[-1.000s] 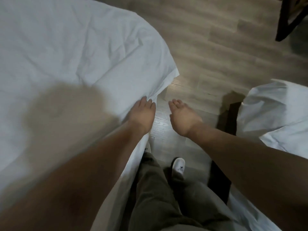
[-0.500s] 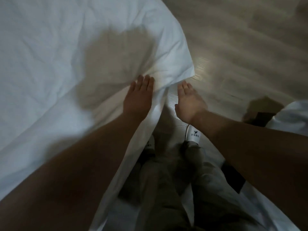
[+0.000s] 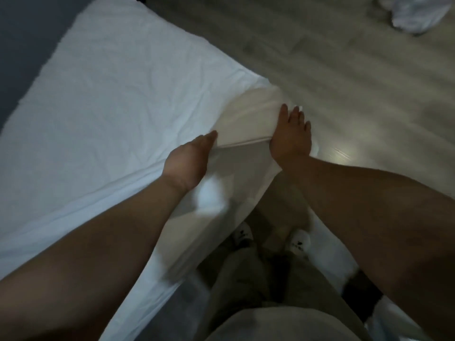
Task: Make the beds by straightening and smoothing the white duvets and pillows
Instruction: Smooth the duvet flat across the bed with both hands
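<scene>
The right hand (image 3: 290,137) is being held open, its fingers (image 3: 283,112) straight and slightly spread. It is being laid flat on the white duvet (image 3: 110,107) at the near right corner of the bed (image 3: 162,311), where the cloth is dropping over the edge.

The left hand (image 3: 188,162) is being pressed against the same duvet along the near edge, a little further left. One straight fingertip is showing at a fold. The other fingers are being hidden by the back of the hand and by the cloth, so it cannot be told whether the fabric is being gripped or only pushed.

A narrow raised hem (image 3: 243,143) is being drawn taut between the two hands and is touching both. Beyond the hands the duvet is being spread over the whole top of the bed, lightly creased, as far as the far left edge. Below the hands it is being let hang down the near side.

Grey trousers (image 3: 258,279) and two white shoes (image 3: 242,233) are being shown just beside that hanging cloth, on a wood-patterned floor (image 3: 344,70). A heap of white bedding (image 3: 418,16) is being left on the floor at the far right, well apart from the hands.
</scene>
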